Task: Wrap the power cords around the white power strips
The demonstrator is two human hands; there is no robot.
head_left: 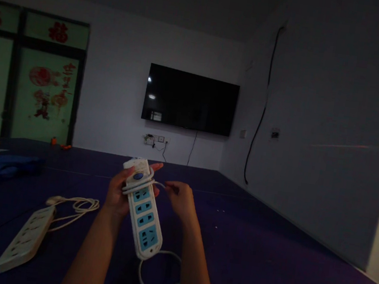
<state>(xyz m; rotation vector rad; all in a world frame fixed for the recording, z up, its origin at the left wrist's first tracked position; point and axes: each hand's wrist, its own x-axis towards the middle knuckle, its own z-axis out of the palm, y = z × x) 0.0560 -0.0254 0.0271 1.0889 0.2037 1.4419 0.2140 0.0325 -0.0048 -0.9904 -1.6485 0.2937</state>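
Note:
My left hand (118,193) grips a white power strip with blue sockets (143,215) by its upper end, holding it up in front of me. The strip's white cable (157,277) loops out from its lower end and wraps across the top near the switch. My right hand (180,199) pinches that cable just to the right of the strip's upper end, fingers closed on it.
A second white power strip (25,239) with a coiled cord (78,204) lies on the dark purple floor at lower left. A blue flat object (1,164) sits at far left. A wall television (190,99) and wall outlets (156,140) are ahead.

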